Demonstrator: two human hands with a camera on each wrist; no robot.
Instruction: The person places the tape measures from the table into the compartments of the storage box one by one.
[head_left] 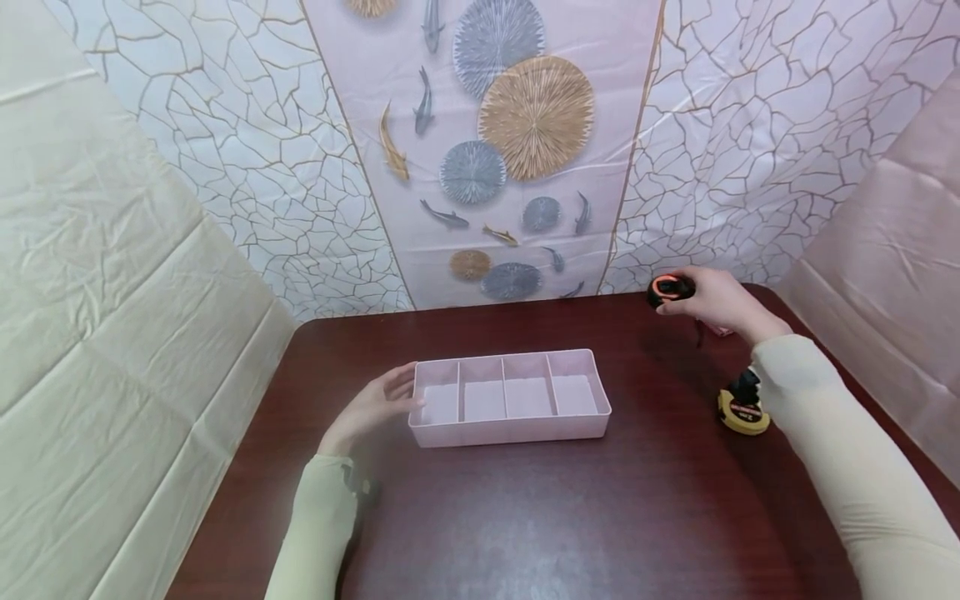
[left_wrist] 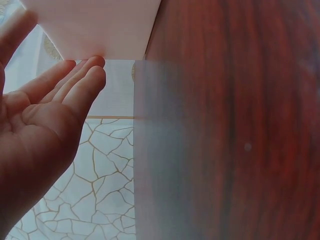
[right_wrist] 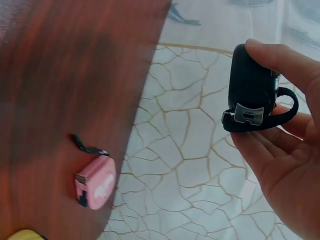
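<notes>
1. I see left hand (head_left: 366,410), fingers extended, touching tray's (head_left: 510,432) 9 o'clock end.
2. Tray on counter (head_left: 540,517), long axis 9-to-3.
3. Farther: right hand (head_left: 722,302) grips black-orange tape measure (head_left: 670,290) aloft; tray toward its 8 o'clock, left hand nearer.

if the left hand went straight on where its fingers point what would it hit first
The pink divided box, at its left end. The left hand is right by that end and seems to touch it, though exact contact is hard to judge.
</notes>
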